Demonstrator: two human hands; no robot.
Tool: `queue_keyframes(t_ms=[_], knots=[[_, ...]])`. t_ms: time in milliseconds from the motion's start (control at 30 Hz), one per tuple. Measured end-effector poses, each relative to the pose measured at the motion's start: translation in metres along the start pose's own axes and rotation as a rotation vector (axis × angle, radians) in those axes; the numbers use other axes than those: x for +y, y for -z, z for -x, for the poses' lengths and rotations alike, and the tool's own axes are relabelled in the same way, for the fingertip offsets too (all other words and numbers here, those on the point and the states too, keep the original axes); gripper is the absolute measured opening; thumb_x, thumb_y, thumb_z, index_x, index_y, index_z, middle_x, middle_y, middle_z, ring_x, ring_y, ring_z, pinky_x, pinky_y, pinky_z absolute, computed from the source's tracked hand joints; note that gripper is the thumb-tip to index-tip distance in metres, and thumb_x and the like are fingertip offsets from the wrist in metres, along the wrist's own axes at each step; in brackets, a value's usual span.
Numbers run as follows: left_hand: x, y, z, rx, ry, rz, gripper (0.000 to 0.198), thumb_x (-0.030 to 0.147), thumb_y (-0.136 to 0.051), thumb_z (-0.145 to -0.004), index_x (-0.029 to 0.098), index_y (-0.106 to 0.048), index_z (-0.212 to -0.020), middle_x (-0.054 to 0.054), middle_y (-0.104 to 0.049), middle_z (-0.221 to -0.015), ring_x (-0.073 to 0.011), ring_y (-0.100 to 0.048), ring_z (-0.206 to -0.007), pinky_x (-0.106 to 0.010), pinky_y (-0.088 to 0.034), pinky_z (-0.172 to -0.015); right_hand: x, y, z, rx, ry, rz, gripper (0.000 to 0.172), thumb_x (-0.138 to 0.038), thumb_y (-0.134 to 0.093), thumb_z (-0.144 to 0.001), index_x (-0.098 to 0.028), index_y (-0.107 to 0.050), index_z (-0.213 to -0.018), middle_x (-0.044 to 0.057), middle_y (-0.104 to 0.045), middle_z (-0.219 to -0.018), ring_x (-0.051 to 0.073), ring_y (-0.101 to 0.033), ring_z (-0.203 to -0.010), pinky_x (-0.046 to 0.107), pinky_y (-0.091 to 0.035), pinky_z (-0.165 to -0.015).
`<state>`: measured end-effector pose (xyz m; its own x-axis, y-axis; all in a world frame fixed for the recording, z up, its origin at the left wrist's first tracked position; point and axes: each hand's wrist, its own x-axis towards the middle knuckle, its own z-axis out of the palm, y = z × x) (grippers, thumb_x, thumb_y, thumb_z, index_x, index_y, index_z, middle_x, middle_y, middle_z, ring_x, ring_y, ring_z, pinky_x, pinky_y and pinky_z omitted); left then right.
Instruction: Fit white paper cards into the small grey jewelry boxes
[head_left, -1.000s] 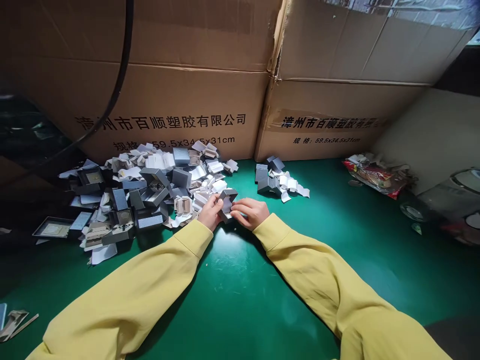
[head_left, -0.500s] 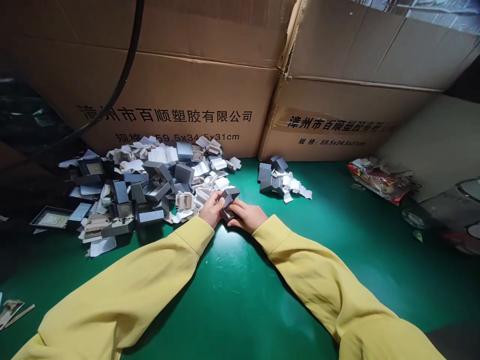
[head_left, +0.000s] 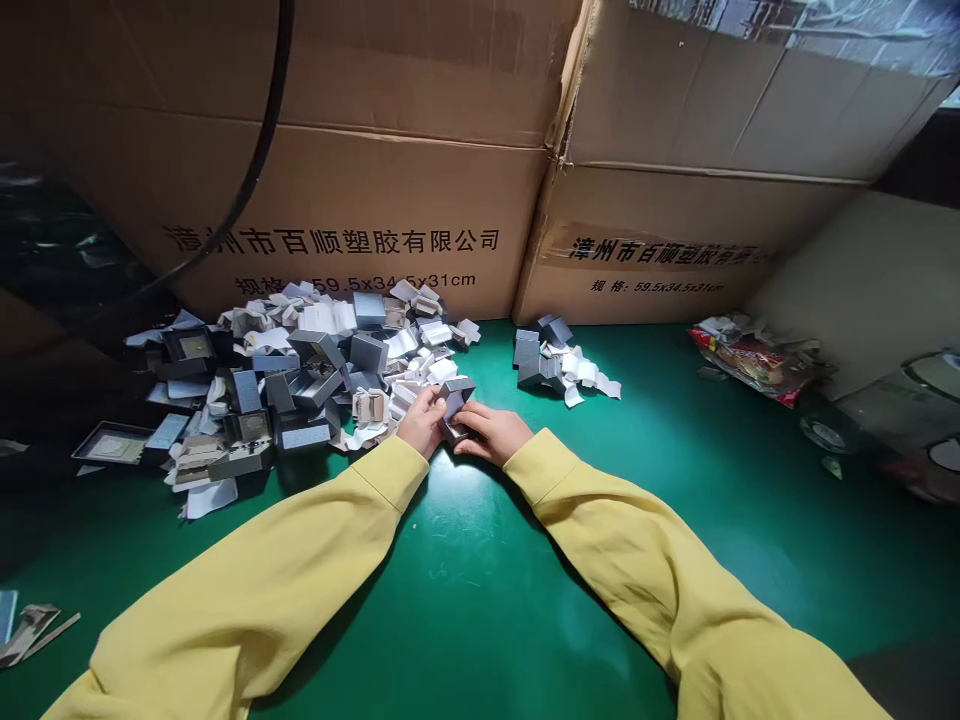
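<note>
A small grey box [head_left: 455, 402], hinged open, is held between both hands over the green table [head_left: 675, 480]. My left hand [head_left: 422, 424] grips its left side with curled fingers. My right hand [head_left: 491, 433] presses its fingers against the box's lower right. Both arms wear yellow sleeves. Just left of the hands lies a big heap of grey boxes and white paper inserts [head_left: 300, 375].
Two large printed cardboard cartons [head_left: 390, 180] stand along the back of the table. A smaller cluster of grey boxes and white inserts [head_left: 559, 360] lies right of the hands. Crumpled red wrappers [head_left: 750, 355] sit far right, and a black cable [head_left: 259, 130] hangs at the left.
The hands have shifted slightly on the grey box and closed in on it; the right fingers now press nearer its lower side. The piles have not moved.
</note>
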<state>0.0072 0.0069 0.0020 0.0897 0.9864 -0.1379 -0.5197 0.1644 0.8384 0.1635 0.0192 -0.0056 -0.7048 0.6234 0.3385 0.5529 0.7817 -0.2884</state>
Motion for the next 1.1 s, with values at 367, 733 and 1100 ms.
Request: queue_keyframes(t_ms=[367,733,1100], knots=[[0.007,-0.003,0.001,-0.082,0.103,0.055,0.016,0.022,-0.056,-0.076,0.017,-0.051,-0.090,0.000,-0.056,-0.074,-0.0106,-0.054,-0.059,-0.023,-0.045,-0.055,-0.005,0.005,-0.007,0.426,-0.008,-0.045,0.029,-0.035,-0.041,-0.091,-0.020,-0.066,-0.090,0.004,-0.068,-0.093,0.010,-0.062,-0.082,0.018,-0.045,-0.069],[0.006,-0.002,0.003,-0.075,0.072,0.007,0.022,0.021,-0.066,-0.070,0.016,-0.054,-0.087,0.001,-0.054,-0.072,-0.0092,-0.053,-0.060,-0.021,-0.044,-0.054,-0.007,0.008,-0.013,0.283,-0.080,0.418,0.031,-0.031,-0.042,-0.090,-0.020,-0.061,-0.068,0.001,-0.064,-0.068,0.007,-0.052,-0.060,0.024,-0.021,-0.049],[0.004,0.002,-0.004,-0.134,0.109,0.038,0.023,0.023,-0.065,-0.070,0.017,-0.052,-0.088,0.001,-0.052,-0.068,-0.0106,-0.054,-0.059,-0.023,-0.044,-0.056,-0.013,0.005,-0.020,0.106,-0.138,0.473,0.035,-0.033,-0.035,-0.093,-0.020,-0.062,-0.075,0.001,-0.063,-0.073,0.007,-0.051,-0.055,0.024,-0.019,-0.047]])
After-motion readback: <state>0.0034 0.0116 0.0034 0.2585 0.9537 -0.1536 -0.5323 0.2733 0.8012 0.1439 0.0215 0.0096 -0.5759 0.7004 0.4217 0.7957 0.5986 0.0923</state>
